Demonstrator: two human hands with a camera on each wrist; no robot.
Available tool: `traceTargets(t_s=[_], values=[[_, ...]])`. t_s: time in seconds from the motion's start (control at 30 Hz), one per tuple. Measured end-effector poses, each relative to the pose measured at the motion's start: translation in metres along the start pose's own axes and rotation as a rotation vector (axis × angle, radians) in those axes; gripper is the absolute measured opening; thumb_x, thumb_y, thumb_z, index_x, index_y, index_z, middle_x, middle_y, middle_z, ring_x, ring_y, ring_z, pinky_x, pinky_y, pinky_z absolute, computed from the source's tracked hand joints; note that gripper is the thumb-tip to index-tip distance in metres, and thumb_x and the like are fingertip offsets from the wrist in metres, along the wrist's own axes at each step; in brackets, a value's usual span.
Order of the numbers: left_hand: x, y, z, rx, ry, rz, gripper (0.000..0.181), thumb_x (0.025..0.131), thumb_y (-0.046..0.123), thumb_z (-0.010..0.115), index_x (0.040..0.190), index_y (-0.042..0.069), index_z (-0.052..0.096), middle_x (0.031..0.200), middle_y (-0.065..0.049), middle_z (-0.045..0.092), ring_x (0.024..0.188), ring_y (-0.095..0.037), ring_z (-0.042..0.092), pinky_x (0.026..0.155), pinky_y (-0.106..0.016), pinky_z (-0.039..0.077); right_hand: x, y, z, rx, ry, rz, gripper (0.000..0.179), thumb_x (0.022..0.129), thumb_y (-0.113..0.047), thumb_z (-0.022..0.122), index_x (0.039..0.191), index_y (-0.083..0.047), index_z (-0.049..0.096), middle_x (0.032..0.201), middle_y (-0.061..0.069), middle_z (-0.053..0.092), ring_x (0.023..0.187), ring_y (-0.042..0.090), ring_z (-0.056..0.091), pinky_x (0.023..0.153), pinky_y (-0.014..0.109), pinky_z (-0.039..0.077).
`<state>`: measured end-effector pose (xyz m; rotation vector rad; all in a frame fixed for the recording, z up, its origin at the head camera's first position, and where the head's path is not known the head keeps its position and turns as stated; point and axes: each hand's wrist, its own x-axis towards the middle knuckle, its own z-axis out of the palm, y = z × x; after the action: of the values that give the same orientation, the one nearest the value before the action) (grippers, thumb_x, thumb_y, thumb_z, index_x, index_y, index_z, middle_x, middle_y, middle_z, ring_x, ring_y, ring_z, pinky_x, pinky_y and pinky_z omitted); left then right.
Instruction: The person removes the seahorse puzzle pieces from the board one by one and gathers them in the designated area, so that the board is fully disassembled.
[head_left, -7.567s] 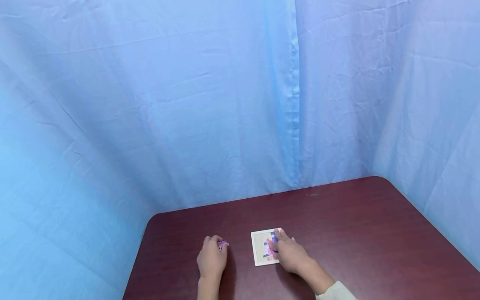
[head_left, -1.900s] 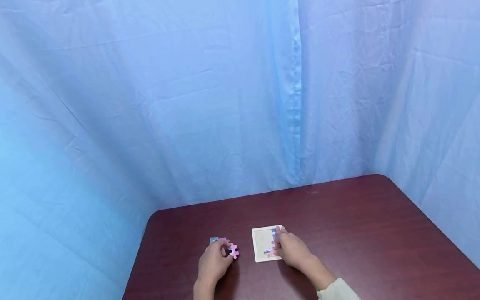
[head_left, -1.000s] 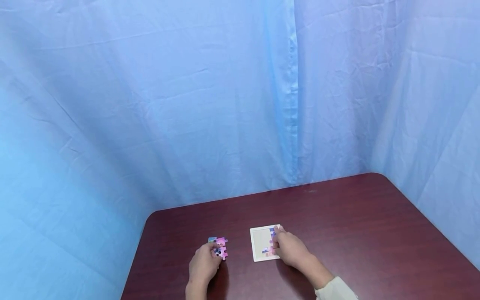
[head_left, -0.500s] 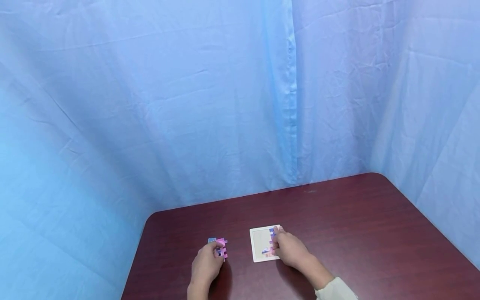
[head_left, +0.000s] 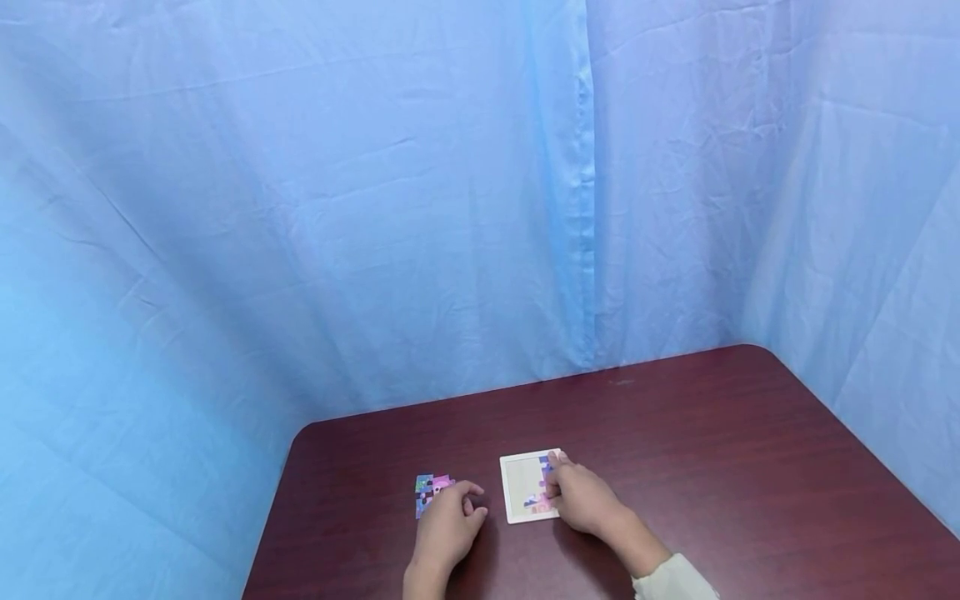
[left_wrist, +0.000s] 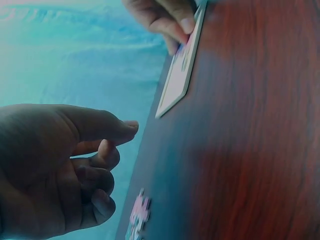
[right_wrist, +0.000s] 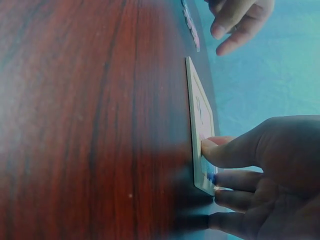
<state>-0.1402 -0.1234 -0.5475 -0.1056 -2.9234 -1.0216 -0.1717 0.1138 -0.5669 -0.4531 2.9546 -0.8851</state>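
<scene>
My left hand (head_left: 444, 527) hovers over the table between a cluster of puzzle pieces and a tray. Its fingers are loosely bent, and nothing is between thumb and fingertips. The puzzle pieces (head_left: 424, 485), pink and blue, lie together just left of that hand, partly covered by it. To the right is the square white-rimmed puzzle tray (head_left: 506, 492). Pink and purple puzzle pieces (head_left: 536, 502) fill its right and lower parts. Across the tray's right side lies my right hand (head_left: 585, 500), thumb and fingertips pressing on the pieces and rim. It hides part of the picture.
The dark red wooden table (head_left: 690, 450) has rounded far corners. Pale blue curtains (head_left: 420, 233) hang behind it and along both sides. A light sleeve (head_left: 673, 579) covers the right forearm.
Pieces from the tray's middle now lie in the growing cluster at left. My left hand set down a pink puzzle piece there, released it, and moved right toward the tray. The right hand stayed.
</scene>
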Motion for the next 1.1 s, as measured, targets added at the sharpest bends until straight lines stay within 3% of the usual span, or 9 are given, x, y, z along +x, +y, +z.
traceTargets(t_s=[0.13, 0.33, 0.47, 0.63, 0.8, 0.93, 1.1], values=[[0.0, 0.007, 0.007, -0.014, -0.009, 0.029, 0.018, 0.086, 0.011, 0.081, 0.103, 0.011, 0.077, 0.067, 0.012, 0.048, 0.056, 0.0, 0.04, 0.056, -0.023, 0.036, 0.0, -0.002, -0.002, 0.0, 0.005, -0.006, 0.035, 0.08, 0.004, 0.077, 0.067, -0.019, 0.054, 0.144, 0.029, 0.063, 0.132, 0.045, 0.065, 0.08, 0.044, 0.05], [0.0, 0.017, 0.02, -0.004, -0.023, 0.076, 0.017, 0.084, 0.011, 0.081, 0.101, 0.012, 0.076, 0.067, 0.013, 0.049, 0.059, 0.002, 0.04, 0.058, -0.021, 0.036, 0.001, -0.004, -0.004, 0.009, 0.009, -0.01, 0.03, 0.081, 0.005, 0.078, 0.074, -0.016, 0.058, 0.145, 0.03, 0.061, 0.138, 0.044, 0.06, 0.096, 0.051, 0.055], [0.0, 0.023, 0.028, 0.012, -0.03, 0.093, 0.021, 0.084, 0.013, 0.083, 0.104, 0.012, 0.076, 0.069, 0.012, 0.05, 0.062, 0.002, 0.04, 0.058, -0.022, 0.036, 0.002, -0.004, -0.005, -0.011, 0.008, 0.007, 0.025, 0.081, 0.005, 0.08, 0.097, -0.009, 0.066, 0.142, 0.028, 0.065, 0.131, 0.04, 0.066, 0.101, 0.052, 0.056], [0.0, 0.027, 0.036, 0.038, -0.03, 0.105, 0.028, 0.083, 0.014, 0.082, 0.11, 0.011, 0.077, 0.07, 0.011, 0.051, 0.062, 0.001, 0.041, 0.058, -0.023, 0.035, 0.004, -0.004, -0.005, -0.025, -0.017, 0.035, 0.045, 0.083, 0.002, 0.082, 0.126, 0.001, 0.067, 0.146, 0.028, 0.062, 0.136, 0.041, 0.062, 0.112, 0.054, 0.049], [0.002, 0.03, 0.041, 0.054, -0.043, 0.106, 0.032, 0.085, 0.016, 0.081, 0.116, 0.01, 0.077, 0.07, 0.013, 0.049, 0.062, 0.001, 0.041, 0.058, -0.023, 0.036, 0.003, -0.004, -0.005, -0.025, -0.036, 0.029, 0.046, 0.085, 0.007, 0.075, 0.13, 0.007, 0.066, 0.149, 0.029, 0.059, 0.144, 0.043, 0.054, 0.118, 0.055, 0.043], [0.003, 0.032, 0.045, 0.069, -0.038, 0.109, 0.034, 0.085, 0.017, 0.082, 0.118, 0.01, 0.077, 0.07, 0.013, 0.048, 0.062, 0.001, 0.04, 0.059, -0.024, 0.036, 0.002, -0.004, -0.005, -0.032, -0.044, 0.015, 0.05, 0.081, 0.016, 0.066, 0.13, 0.009, 0.067, 0.15, 0.029, 0.058, 0.145, 0.044, 0.053, 0.119, 0.055, 0.043], [0.002, 0.034, 0.049, 0.102, -0.025, 0.11, 0.036, 0.085, 0.02, 0.084, 0.119, 0.011, 0.077, 0.074, 0.011, 0.053, 0.068, -0.002, 0.049, 0.062, -0.026, 0.041, 0.0, -0.004, -0.006, -0.035, -0.05, 0.013, 0.052, 0.078, 0.019, 0.062, 0.129, 0.008, 0.067, 0.15, 0.029, 0.058, 0.145, 0.044, 0.053, 0.118, 0.055, 0.043]])
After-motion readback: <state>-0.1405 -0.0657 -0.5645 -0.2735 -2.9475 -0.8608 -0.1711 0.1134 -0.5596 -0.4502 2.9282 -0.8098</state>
